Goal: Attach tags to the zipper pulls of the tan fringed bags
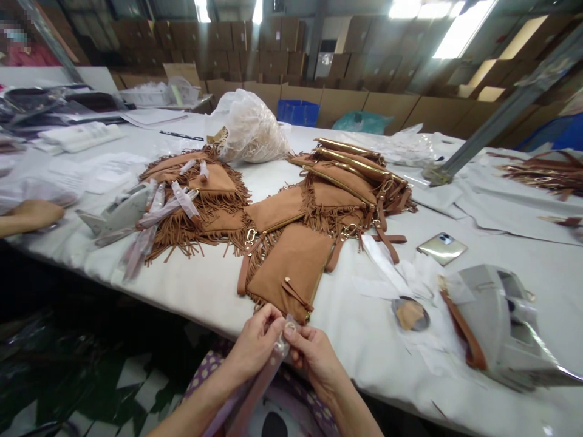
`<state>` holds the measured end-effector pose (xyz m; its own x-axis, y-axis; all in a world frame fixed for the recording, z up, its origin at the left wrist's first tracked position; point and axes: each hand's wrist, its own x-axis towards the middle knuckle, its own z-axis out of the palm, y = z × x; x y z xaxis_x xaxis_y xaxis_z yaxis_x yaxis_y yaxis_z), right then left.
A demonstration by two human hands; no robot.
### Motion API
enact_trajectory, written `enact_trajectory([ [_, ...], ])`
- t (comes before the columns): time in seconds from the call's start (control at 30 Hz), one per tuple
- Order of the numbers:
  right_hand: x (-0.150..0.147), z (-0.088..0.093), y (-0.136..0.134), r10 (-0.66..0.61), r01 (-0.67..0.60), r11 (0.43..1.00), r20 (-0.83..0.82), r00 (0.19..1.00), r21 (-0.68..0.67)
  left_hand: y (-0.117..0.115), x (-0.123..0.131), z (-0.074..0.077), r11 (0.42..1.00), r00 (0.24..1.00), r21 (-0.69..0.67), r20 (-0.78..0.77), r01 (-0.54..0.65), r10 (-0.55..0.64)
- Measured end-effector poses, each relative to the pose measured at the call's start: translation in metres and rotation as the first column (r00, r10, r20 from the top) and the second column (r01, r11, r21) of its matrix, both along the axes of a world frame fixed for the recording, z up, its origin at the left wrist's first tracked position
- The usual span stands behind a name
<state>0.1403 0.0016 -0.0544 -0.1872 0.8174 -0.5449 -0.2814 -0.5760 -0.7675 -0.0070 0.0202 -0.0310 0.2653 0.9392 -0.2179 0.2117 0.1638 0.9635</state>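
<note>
At the table's front edge, my left hand [257, 341] pinches the end of a brown strap [260, 388] in a clear plastic sleeve. My right hand [316, 359] is closed on the same end, beside a small metal ring [290, 326]. The strap's lower part hangs toward my lap. Just beyond my fingers lies a tan fringed pouch [291, 264] with a zipper and a wrist loop. Behind it are a stack of similar pouches [346, 182] and, to the left, another fringed pile [200, 188] with plastic-wrapped straps on top.
A grey tape dispenser [496, 321] with a brown strap on it stands at right, near a phone [441, 247] and a tape roll [410, 314]. Another dispenser [121, 209] sits left. A co-worker's arm [34, 216] rests at far left. A metal post [496, 115] rises at right.
</note>
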Motion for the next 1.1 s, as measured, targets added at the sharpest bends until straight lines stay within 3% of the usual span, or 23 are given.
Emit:
enact_trajectory([
  [0.13,-0.003,-0.002,0.001,-0.038,0.037,0.999,-0.049,0.998,-0.018,-0.017,-0.005,-0.005,0.997,0.999,-0.061,0.000,0.038,-0.038],
  [0.27,-0.005,0.002,0.002,-0.114,0.109,0.992,-0.072,0.991,-0.071,-0.031,-0.011,-0.012,0.957,0.983,-0.259,0.160,0.129,-0.089],
  [0.43,-0.007,0.010,0.007,-0.371,0.361,0.927,-0.102,0.923,-0.104,-0.038,-0.013,-0.009,0.895,0.945,-0.434,0.324,0.099,0.052],
  [0.5,-0.008,0.011,0.005,-0.407,0.399,0.913,-0.103,0.908,-0.087,-0.038,-0.013,-0.007,0.876,0.924,-0.474,0.369,0.094,0.100],
  [0.6,-0.006,0.012,-0.005,-0.337,0.336,0.940,0.002,0.942,-0.058,-0.037,-0.015,-0.007,0.859,0.899,-0.503,0.414,0.097,0.141],
  [0.7,-0.004,0.014,-0.016,-0.140,0.145,0.988,0.109,0.984,-0.043,-0.037,-0.016,-0.008,0.842,0.875,-0.529,0.453,0.107,0.173],
  [0.8,-0.004,0.014,-0.017,0.023,-0.021,1.000,0.085,0.996,-0.019,-0.039,-0.014,-0.008,0.837,0.862,-0.528,0.483,0.146,0.154],
  [0.9,-0.008,0.012,-0.011,0.046,-0.045,0.999,0.044,0.998,-0.021,-0.041,-0.011,-0.010,0.845,0.864,-0.521,0.474,0.120,0.170],
  [1.1,-0.014,0.007,-0.007,0.022,-0.021,0.999,0.059,0.998,-0.024,-0.040,-0.007,-0.026,0.864,0.914,-0.490,0.284,-0.120,0.289],
])
